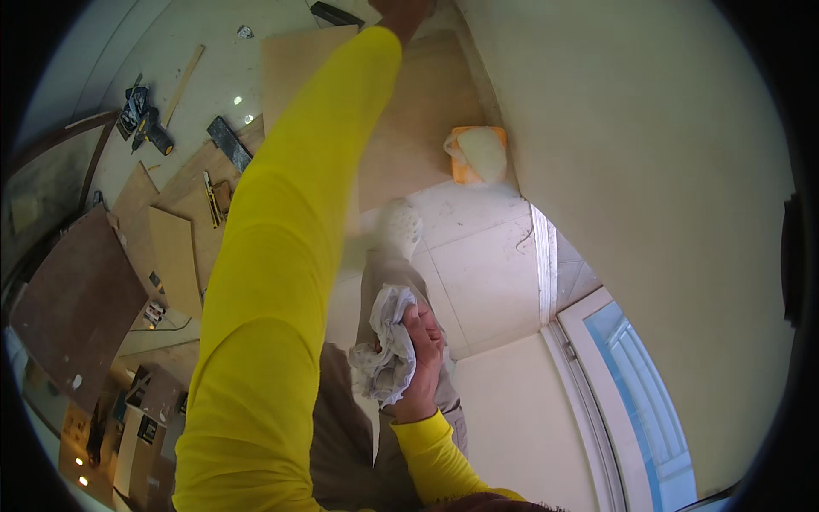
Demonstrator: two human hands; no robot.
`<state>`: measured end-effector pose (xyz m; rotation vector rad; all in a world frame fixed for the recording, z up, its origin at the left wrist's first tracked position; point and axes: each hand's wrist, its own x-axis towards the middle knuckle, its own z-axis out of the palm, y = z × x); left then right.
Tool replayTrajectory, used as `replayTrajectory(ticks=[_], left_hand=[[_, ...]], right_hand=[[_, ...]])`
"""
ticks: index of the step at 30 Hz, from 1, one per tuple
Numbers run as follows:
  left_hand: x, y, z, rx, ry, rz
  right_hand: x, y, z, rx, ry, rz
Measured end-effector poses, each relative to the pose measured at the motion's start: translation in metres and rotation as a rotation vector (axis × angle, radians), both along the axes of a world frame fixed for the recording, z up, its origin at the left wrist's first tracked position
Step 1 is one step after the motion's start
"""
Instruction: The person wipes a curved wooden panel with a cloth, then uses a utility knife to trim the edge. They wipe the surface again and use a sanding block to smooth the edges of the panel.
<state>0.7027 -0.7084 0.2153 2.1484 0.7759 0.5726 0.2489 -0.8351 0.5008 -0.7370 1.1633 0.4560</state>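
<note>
My left hand [401, 14] is at the top edge, past the top of the board [426, 94] beside the wall; its yellow-sleeved arm crosses the picture. Its fingers are mostly out of frame, so their grip is unclear. My right hand [418, 358], low in the middle, is closed on a crumpled whitish cloth [384, 341], held over my legs and white shoe [399, 229]. An orange container [465, 171] with a pale bag on it sits at the board's right end.
Cut boards [175, 256], a drill [152, 130], dark strips [229, 141] and several tools lie at the left, with a brown panel [68, 299]. A pale wall [648, 145] rises at the right, beside a white-framed, blue-paned window or door [636, 392].
</note>
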Motion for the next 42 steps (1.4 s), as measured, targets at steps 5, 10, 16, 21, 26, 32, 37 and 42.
replayTrajectory(ticks=[5, 10, 16, 21, 26, 32, 37, 42], left_hand=[[0.038, -0.037, -0.005, -0.151, 0.223, 0.042], [0.043, -0.048, -0.042, -0.124, 0.382, -0.051], [-0.032, -0.016, 0.015, -0.237, 0.195, -0.311], [-0.281, 0.112, -0.102, 0.127, 0.059, -0.277], [-0.554, 0.196, -0.123, 0.035, 0.432, -0.212], [-0.636, 0.23, -0.156, 0.128, 0.361, -0.195], [-0.668, 0.239, -0.21, 0.039, 0.176, -0.047], [-0.709, 0.225, -0.232, -0.108, 0.155, 0.139]], right_hand=[[0.026, -0.015, -0.004, -0.063, -0.011, -0.02], [0.037, -0.044, -0.004, -0.098, -0.016, -0.013], [0.004, -0.075, -0.004, -0.095, -0.022, -0.008], [-0.009, -0.114, 0.001, 0.203, -0.231, -0.156], [0.0, -0.159, -0.02, -0.235, -0.872, 0.086], [0.087, -0.16, -0.132, -0.003, -1.043, 0.524], [0.063, -0.041, -0.253, -0.479, -1.048, 1.014], [0.01, 0.03, -0.324, -0.318, -1.156, 1.567]])
